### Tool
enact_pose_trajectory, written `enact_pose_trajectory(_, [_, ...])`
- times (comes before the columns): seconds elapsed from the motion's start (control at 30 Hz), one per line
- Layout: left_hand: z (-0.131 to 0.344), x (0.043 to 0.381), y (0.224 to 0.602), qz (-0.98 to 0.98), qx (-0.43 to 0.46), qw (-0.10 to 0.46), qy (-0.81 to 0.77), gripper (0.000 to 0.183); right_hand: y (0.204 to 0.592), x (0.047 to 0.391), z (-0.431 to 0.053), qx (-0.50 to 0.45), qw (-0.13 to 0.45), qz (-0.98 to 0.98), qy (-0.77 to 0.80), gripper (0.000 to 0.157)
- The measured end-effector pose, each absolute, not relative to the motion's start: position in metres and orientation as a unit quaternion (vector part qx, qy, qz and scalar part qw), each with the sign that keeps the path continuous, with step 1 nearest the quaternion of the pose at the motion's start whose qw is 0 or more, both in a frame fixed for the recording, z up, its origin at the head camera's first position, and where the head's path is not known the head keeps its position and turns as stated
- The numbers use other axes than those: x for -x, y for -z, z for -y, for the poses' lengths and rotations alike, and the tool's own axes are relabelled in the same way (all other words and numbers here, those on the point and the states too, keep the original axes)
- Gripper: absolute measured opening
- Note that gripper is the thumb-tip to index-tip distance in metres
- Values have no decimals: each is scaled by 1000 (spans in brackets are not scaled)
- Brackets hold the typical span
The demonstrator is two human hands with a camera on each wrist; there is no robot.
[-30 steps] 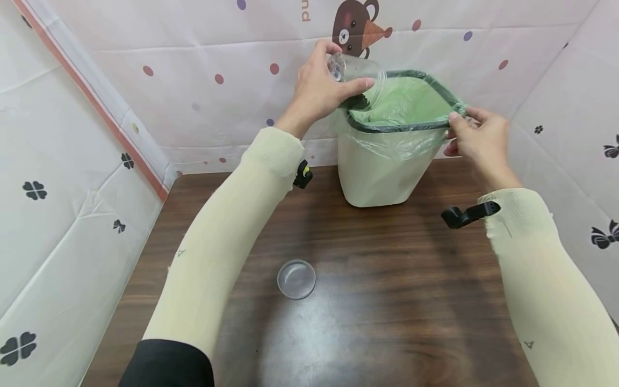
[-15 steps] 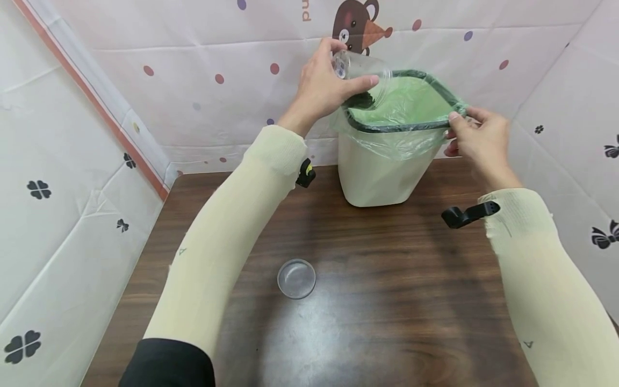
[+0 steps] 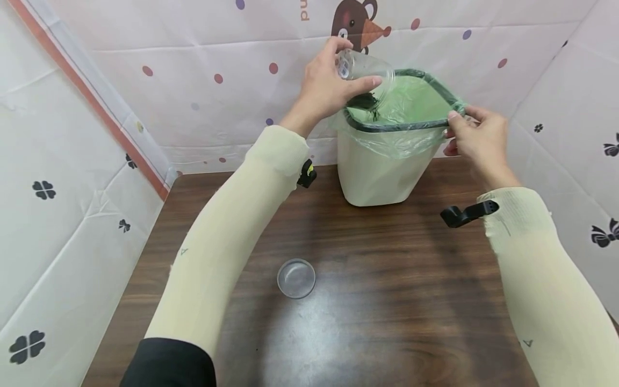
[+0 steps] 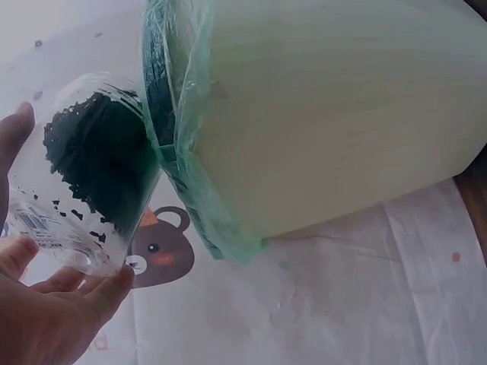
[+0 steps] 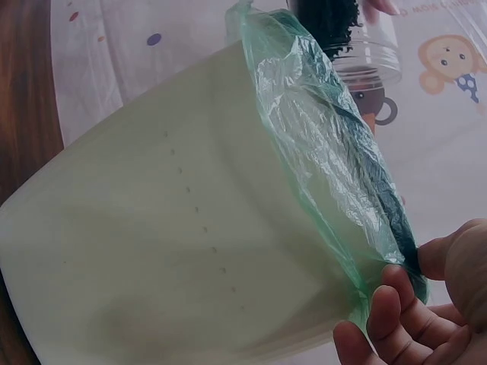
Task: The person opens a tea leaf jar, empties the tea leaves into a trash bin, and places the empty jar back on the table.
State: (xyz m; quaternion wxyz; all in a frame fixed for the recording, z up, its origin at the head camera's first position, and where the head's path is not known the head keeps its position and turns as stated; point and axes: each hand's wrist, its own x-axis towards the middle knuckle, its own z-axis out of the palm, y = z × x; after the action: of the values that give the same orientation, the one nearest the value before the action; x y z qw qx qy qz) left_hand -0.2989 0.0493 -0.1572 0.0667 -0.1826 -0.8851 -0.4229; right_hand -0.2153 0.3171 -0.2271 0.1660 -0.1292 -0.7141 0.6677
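My left hand (image 3: 323,86) grips a clear plastic jar (image 3: 366,65), tipped on its side with its mouth over the left rim of a trash can. Dark, leaf-like flakes (image 4: 103,156) lie along the jar's lower wall, and some hang at its mouth. The pale trash can (image 3: 384,166) stands upright on the table, lined with a green plastic bag (image 3: 420,99) folded over its dark rim. At the can's right corner my right hand (image 3: 481,141) pinches the rim and bag between thumb and fingers, seen closer in the right wrist view.
A round clear lid (image 3: 296,278) lies on the brown wooden table (image 3: 387,290) in front of the can. Printed sheeting (image 3: 242,107) hangs behind the can and along both sides. Black camera mounts (image 3: 466,214) sit at the wrists.
The left hand and jar have shifted slightly right over the can. Dark flakes have slid toward the jar's mouth and now dangle from it. The right hand keeps its place.
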Motion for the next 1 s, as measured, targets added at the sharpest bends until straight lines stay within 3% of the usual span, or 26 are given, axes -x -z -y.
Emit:
enact_pose_trajectory(0.53, [-49, 300, 158, 883, 182, 59, 429, 81, 228, 215, -321, 125, 170, 710, -672, 56])
enact_pose_trajectory(0.8, [-54, 300, 160, 895, 220, 84, 379, 85, 228, 213, -321, 124, 173, 712, -669, 56])
enact_pose_trajectory(1.0, [-51, 299, 160, 880, 193, 64, 430, 82, 227, 213, -320, 131, 169, 720, -660, 57])
